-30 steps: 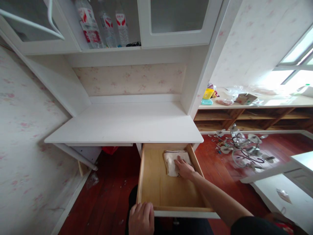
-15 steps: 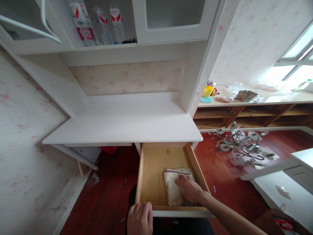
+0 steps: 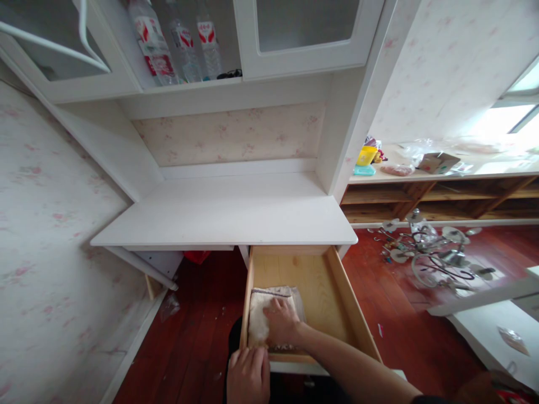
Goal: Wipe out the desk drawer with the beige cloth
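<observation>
1. My left hand grips the drawer by its front rim, at seven o'clock.
2. The folded cloth lies inside the drawer, towards eight o'clock.
3. My right hand rests on it, fingers outstretched.
4. A chandelier lies at two o'clock.

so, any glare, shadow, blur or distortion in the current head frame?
Head view: pale-framed window at right blown out, glare on the pale-topped wooden shelf unit; red wooden floor dark beneath the white rectangular desk; right hand and folded cream cloth slightly soft, cause unclear; white hutch uprights lean outward, likely wide-angle distortion.
</observation>
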`<state>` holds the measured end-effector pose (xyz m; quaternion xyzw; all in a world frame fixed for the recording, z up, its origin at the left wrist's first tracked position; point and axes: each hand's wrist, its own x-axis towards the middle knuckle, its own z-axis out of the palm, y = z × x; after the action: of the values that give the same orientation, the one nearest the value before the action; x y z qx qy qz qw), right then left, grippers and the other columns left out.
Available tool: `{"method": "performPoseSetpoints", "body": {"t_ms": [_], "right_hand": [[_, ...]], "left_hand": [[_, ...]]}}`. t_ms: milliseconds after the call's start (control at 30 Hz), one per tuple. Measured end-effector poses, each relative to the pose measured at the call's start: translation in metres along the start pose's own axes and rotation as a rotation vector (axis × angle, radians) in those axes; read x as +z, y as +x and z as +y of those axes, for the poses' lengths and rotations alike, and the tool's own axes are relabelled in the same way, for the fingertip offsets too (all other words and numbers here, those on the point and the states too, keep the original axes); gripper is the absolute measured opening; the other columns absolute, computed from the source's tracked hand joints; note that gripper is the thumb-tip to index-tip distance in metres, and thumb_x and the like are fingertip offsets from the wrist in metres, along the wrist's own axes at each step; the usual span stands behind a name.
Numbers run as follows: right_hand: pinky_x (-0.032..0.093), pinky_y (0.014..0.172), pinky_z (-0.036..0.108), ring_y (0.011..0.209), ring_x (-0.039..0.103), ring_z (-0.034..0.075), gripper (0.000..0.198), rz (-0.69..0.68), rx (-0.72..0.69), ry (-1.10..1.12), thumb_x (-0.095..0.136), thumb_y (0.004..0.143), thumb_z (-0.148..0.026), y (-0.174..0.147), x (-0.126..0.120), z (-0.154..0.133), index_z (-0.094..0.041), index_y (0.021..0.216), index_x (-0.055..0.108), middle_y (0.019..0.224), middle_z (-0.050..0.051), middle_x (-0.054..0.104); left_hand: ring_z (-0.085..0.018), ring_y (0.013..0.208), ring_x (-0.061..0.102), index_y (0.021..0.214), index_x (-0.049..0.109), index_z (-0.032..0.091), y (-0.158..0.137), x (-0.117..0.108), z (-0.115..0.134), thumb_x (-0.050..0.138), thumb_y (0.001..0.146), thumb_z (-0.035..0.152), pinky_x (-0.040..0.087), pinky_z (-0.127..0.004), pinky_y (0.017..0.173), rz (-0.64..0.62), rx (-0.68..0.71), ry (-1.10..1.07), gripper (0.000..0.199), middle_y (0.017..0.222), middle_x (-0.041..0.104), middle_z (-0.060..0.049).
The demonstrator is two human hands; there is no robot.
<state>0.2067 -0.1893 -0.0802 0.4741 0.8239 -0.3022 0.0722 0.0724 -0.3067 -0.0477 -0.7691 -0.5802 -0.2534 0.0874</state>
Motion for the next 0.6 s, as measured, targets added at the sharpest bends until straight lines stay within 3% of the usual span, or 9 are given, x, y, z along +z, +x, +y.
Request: {"method": "performPoseSetpoints", "body": {"t_ms": [100, 233, 367, 500, 600], "right_hand": [[0.033, 0.095, 0.066, 0.132, 0.025, 0.049, 0.094, 0.012, 0.108, -0.067, 0.067, 0.059, -0.066, 0.011, 0.007, -0.006, -0.021, 0.138, 0.045, 0.150, 0.020, 0.028], [0.033, 0.091, 0.070, 0.137, 0.013, 0.048, 0.089, -0.022, 0.199, -0.128, 0.064, 0.071, -0.054, 0.038, -0.002, 0.003, -0.022, 0.147, 0.030, 0.156, 0.017, 0.014], [0.038, 0.087, 0.067, 0.135, 0.019, 0.045, 0.078, 0.022, 0.325, -0.080, 0.053, 0.081, -0.051, 0.069, -0.031, 0.008, -0.022, 0.148, 0.026, 0.156, 0.018, 0.015], [0.045, 0.078, 0.062, 0.130, 0.029, 0.042, 0.074, 0.049, 0.364, -0.009, 0.053, 0.079, -0.054, 0.086, -0.056, 0.013, -0.027, 0.144, 0.032, 0.151, 0.016, 0.024], [0.045, 0.076, 0.063, 0.130, 0.029, 0.041, 0.071, 0.056, 0.367, -0.003, 0.053, 0.078, -0.053, 0.086, -0.064, 0.026, -0.033, 0.142, 0.032, 0.153, 0.013, 0.021]], "left_hand": [[-0.015, 0.065, 0.059, 0.081, 0.057, 0.023, 0.000, 0.001, 0.000, 0.036, 0.092, 0.015, 0.036, -0.032, 0.069, 0.005, 0.003, -0.011, 0.025, 0.067, 0.063, 0.001], [-0.015, 0.064, 0.057, 0.080, 0.057, 0.023, -0.006, 0.007, -0.002, 0.035, 0.092, 0.016, 0.036, -0.033, 0.071, -0.009, -0.004, -0.030, 0.026, 0.067, 0.062, 0.001], [-0.015, 0.067, 0.058, 0.091, 0.058, 0.024, -0.012, 0.015, -0.006, 0.039, 0.091, 0.014, 0.036, -0.033, 0.074, -0.006, -0.010, -0.029, 0.022, 0.073, 0.065, 0.001], [-0.015, 0.065, 0.058, 0.088, 0.057, 0.024, -0.013, 0.019, -0.009, 0.040, 0.091, 0.013, 0.035, -0.033, 0.073, 0.011, 0.014, -0.012, 0.021, 0.070, 0.064, 0.002], [-0.015, 0.066, 0.059, 0.089, 0.057, 0.024, -0.013, 0.019, -0.009, 0.039, 0.091, 0.013, 0.034, -0.034, 0.074, -0.001, 0.008, -0.019, 0.021, 0.070, 0.064, 0.002]]}}
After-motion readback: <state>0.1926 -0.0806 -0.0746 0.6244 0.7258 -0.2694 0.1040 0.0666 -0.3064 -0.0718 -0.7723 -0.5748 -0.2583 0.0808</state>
